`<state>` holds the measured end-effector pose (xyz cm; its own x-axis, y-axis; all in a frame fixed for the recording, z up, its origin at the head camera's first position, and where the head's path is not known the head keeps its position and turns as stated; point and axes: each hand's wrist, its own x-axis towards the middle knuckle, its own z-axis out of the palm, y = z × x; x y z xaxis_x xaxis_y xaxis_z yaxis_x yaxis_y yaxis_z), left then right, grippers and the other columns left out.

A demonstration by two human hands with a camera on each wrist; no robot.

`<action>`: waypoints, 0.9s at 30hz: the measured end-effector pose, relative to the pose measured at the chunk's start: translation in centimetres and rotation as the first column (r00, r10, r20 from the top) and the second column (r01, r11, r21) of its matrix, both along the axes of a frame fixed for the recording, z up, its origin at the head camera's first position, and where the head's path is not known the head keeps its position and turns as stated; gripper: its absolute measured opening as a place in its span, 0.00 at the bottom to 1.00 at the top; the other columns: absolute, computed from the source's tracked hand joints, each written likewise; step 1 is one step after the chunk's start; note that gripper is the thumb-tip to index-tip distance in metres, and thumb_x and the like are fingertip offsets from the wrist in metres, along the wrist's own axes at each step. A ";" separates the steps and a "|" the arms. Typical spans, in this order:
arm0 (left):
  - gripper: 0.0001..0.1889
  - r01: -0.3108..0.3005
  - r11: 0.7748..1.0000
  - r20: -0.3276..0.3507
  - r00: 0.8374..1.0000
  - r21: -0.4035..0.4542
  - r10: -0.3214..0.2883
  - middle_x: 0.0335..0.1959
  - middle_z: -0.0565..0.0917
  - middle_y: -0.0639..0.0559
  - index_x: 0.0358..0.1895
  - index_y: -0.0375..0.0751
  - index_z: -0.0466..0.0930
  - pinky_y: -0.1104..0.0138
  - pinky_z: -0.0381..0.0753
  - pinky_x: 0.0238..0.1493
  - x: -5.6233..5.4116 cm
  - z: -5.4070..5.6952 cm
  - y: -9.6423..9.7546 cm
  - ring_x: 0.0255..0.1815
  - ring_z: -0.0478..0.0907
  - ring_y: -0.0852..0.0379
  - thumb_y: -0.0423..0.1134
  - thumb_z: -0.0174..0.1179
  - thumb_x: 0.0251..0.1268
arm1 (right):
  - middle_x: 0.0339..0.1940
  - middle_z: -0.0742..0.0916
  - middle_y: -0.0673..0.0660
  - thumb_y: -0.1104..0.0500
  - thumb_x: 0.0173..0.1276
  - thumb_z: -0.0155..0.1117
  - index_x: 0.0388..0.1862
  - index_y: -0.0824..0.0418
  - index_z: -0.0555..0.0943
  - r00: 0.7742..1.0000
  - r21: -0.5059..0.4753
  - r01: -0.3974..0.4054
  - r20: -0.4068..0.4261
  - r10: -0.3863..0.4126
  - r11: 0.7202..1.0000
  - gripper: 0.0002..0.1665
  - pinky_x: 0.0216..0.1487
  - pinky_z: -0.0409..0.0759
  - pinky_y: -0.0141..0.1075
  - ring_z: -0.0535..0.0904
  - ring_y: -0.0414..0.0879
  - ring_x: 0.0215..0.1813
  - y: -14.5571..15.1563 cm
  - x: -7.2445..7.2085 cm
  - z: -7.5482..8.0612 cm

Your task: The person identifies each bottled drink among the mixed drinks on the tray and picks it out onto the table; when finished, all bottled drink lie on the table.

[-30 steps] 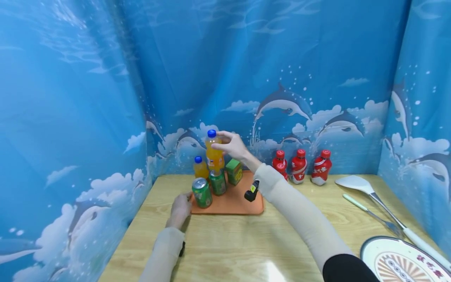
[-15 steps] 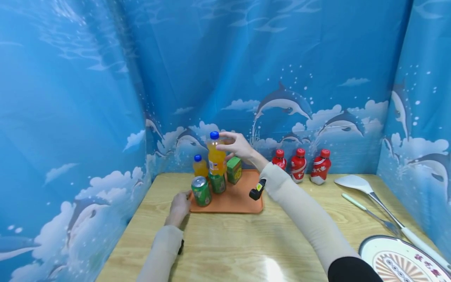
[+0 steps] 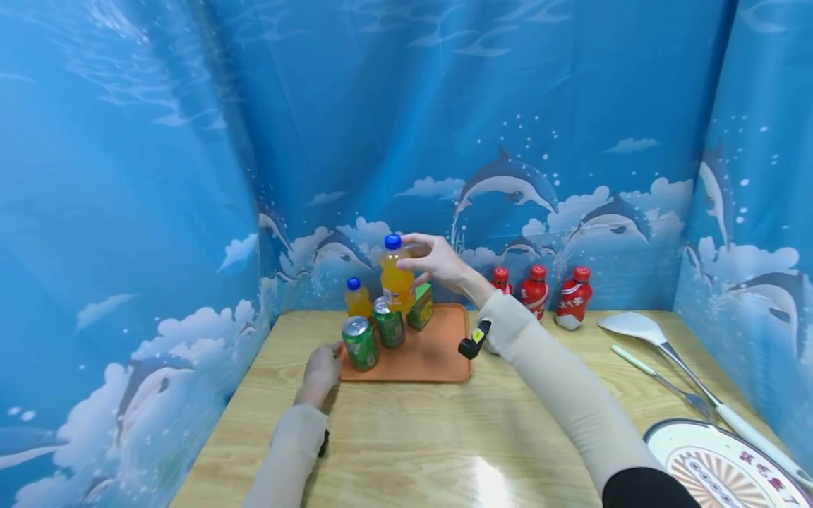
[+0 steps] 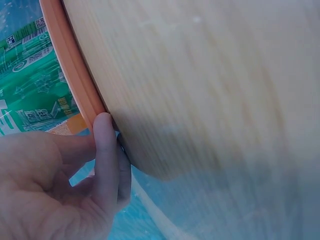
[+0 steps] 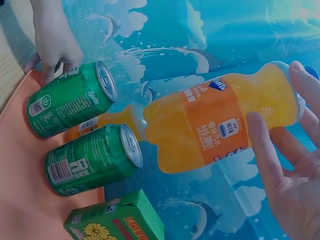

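Observation:
My right hand grips an orange soda bottle with a blue cap near its neck. The bottle hangs above the orange tray, behind a green soda can. Another green can stands at the tray's front left. A second orange bottle stands behind the cans, and a green drink carton stands to their right, partly covered by my right hand. My left hand pinches the tray's left rim between thumb and fingers.
Several red bottles stand at the back right, one partly behind my right arm. A white spatula, a fork and a round patterned plate lie on the right of the wooden table. Dolphin-print curtains surround it.
My right hand has carried the orange soda bottle slightly to the right, so the rear can's top now shows. My left hand stays at the tray's left rim.

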<state>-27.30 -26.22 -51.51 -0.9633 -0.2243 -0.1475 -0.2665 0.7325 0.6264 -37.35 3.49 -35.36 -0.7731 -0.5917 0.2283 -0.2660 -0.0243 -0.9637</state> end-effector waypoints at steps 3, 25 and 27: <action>0.30 0.003 1.000 -0.011 1.000 -0.005 -0.003 0.71 0.78 0.29 0.77 0.38 0.71 0.68 0.85 0.25 0.2 -0.1 0.0 0.27 0.84 0.56 0.23 0.49 0.72 | 0.67 0.85 0.68 0.62 0.76 0.66 0.73 0.58 0.76 1.000 0.000 0.001 -0.001 -0.001 1.000 0.28 0.44 0.93 0.53 0.85 0.58 0.65 0.5 0.3 0.3; 0.28 0.015 0.999 0.005 1.000 0.042 -0.015 0.71 0.77 0.28 0.77 0.37 0.70 0.68 0.86 0.27 -0.2 -0.2 -0.3 0.28 0.82 0.56 0.25 0.49 0.75 | 0.58 0.91 0.51 0.62 0.77 0.65 0.72 0.56 0.76 0.999 -0.024 0.042 0.009 -0.042 0.999 0.27 0.40 0.93 0.46 0.89 0.47 0.57 8.9 3.3 2.1; 0.28 0.018 0.999 0.004 1.000 0.038 -0.018 0.71 0.77 0.28 0.77 0.37 0.70 0.68 0.86 0.28 -0.2 0.0 -0.3 0.28 0.82 0.56 0.26 0.49 0.76 | 0.56 0.91 0.48 0.63 0.77 0.64 0.71 0.55 0.76 0.999 -0.035 0.053 0.009 -0.052 0.998 0.25 0.38 0.93 0.44 0.90 0.46 0.55 10.5 3.5 2.1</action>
